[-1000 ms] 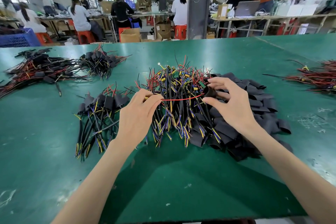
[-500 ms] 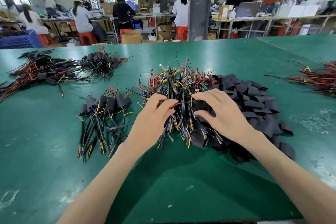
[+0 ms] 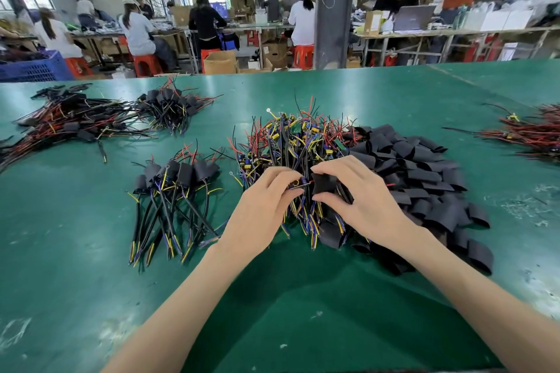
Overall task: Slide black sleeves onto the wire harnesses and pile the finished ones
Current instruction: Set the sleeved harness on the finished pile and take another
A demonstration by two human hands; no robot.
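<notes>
Head view, left hand: our left hand is curled, and its fingertips pinch one wire harness by its end.
Head view, right hand: our right hand pinches a black sleeve between thumb and fingers, just beside that harness end.
Where we hold them: over the heap of bare harnesses.
Sleeve stock: loose sleeves are heaped against that heap's right side.
Finished pile: sleeved harnesses lie to our left on the green table.
</notes>
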